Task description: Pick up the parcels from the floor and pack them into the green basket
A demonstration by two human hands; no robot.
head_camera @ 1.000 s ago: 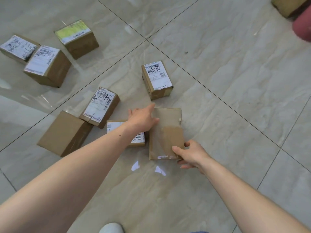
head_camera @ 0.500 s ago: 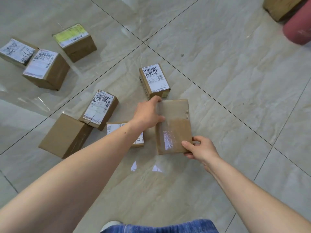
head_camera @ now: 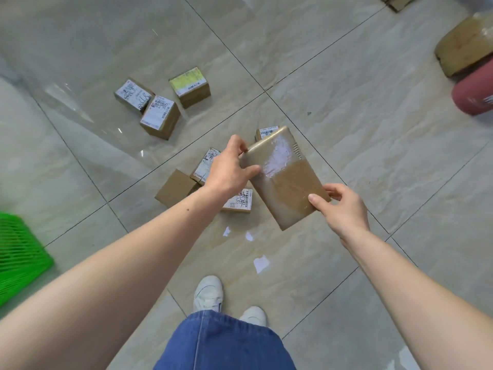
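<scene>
The flat parcel is above the floor, held at two opposite ends. The left hand grips its far end, thumb on top; the right hand pinches the near corner. It looks stiff and probably light, since it does not bend between the hands. Glossy tape covers its top, so it may slip; holding the edges is safer than the taped face. The basket is at the left edge. Other boxes lie on the floor.
</scene>
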